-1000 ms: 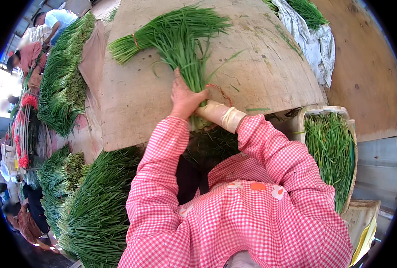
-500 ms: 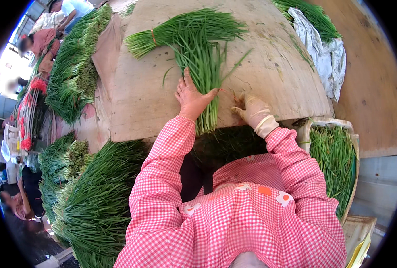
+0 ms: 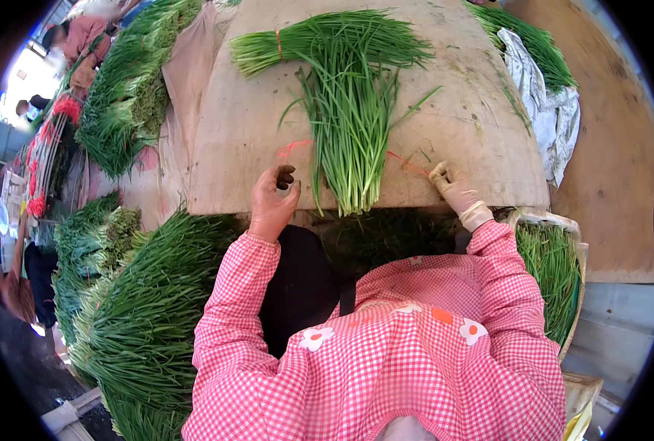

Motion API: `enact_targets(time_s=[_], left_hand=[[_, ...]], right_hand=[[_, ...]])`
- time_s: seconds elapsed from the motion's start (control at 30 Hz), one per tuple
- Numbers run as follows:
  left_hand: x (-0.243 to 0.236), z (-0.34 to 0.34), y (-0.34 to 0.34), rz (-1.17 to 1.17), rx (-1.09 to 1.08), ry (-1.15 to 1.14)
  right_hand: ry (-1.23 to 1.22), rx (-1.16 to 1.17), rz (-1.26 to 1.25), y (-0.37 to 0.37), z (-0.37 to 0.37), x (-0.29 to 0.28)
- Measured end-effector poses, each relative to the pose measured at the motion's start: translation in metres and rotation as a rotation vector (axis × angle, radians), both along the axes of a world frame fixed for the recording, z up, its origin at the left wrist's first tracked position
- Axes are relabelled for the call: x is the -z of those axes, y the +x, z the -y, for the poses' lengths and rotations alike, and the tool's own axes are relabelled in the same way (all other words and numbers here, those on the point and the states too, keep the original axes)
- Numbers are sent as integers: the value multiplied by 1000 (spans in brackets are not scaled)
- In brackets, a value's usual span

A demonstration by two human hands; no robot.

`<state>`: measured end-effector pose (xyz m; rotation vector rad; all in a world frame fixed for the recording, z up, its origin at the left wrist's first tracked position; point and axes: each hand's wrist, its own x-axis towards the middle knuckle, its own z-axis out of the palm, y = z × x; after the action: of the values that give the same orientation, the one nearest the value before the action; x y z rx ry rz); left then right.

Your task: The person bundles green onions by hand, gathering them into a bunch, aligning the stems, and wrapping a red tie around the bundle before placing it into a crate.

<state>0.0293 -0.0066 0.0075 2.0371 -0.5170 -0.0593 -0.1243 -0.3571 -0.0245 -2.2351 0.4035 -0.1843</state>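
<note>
Both hands are held apart near the near edge of a wooden board (image 3: pixel 474 121), one on either side of a bunch of long green leaves (image 3: pixel 352 140). By neither hand is the bunch touched. On the left hand (image 3: pixel 273 202), which is bare, the fingers are curled and the thumb is set off from them; a length of red string (image 3: pixel 408 163) is seen just above it, but whether it is gripped there cannot be told. By the right hand (image 3: pixel 458 192), covered by a pale glove, the string's other visible length appears to be pinched between bent fingertips. The middle of the string is hidden by the bunch.

The bunch is laid on the board with its pale stem ends at the near edge, between the hands. Its leaf tips are overlapped with a second bundle (image 3: pixel 356 37), which is laid crosswise beyond it and bound near its stem end by a red band (image 3: pixel 278 45).

At the left, a large green heap (image 3: pixel 147 316) is noted beside the board. At the right, more greens are held in a crate (image 3: pixel 538 216). Farther off, a whitish sheet (image 3: pixel 536 95) is draped against another green pile (image 3: pixel 533 48).
</note>
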Motion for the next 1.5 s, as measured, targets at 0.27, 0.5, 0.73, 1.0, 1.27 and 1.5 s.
enact_targets(time_s=[0.27, 0.5, 0.73, 1.0, 1.27, 1.5], left_hand=[[-10, 4, -12, 433, 108, 444], [-6, 14, -2, 365, 146, 113], [-33, 18, 92, 487, -83, 48], [-74, 80, 254, 684, -41, 862], [-83, 117, 297, 480, 204, 985], [-83, 98, 303, 827, -61, 1054]], right_hand=[[30, 192, 367, 0, -26, 6], [-111, 184, 292, -2, -23, 6], [-44, 109, 263, 23, -16, -1], [68, 111, 326, 21, -26, -5], [-37, 213, 192, 20, -27, -20], [-46, 214, 211, 20, -25, -15]])
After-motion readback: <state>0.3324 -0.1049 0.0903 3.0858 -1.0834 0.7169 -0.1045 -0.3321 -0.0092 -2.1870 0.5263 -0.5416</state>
